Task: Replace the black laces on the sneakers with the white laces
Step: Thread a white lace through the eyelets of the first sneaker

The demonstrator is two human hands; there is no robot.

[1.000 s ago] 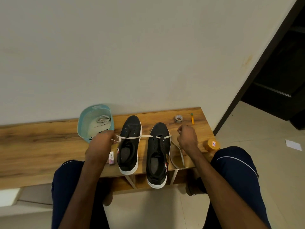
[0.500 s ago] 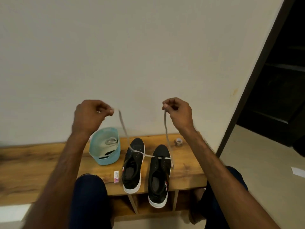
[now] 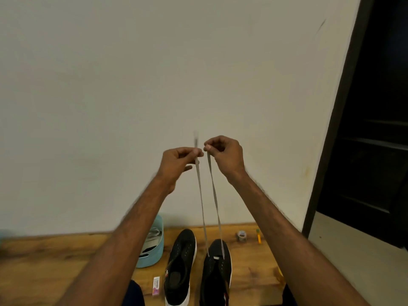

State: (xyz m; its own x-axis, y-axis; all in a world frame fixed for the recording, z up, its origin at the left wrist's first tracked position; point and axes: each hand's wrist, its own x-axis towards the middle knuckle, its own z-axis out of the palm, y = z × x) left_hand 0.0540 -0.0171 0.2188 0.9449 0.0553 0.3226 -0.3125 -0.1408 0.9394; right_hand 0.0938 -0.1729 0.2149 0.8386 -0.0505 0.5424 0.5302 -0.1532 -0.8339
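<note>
Head view.
- Step in hand: with the front eyelet row threaded, both ends of the white lace point(image 3: 200, 195) are drawn up, judged for evening.
- Left hand point(image 3: 176, 161): one end is pinched between thumb and fingers, its tip blurred above.
- Right hand point(image 3: 225, 155): the other end is pinched, just beside the left.
- Lace axis: near vertical. Two strands run down to the sneaker point(image 3: 217, 272), which is set on the bench point(image 3: 44, 261) below the hands.
- Sneaker axis: lengthwise away from the person, toe pointed at the wall.
- Next move, as judged: the ends are to be matched in length, then crossed into the next eyelets.
</note>
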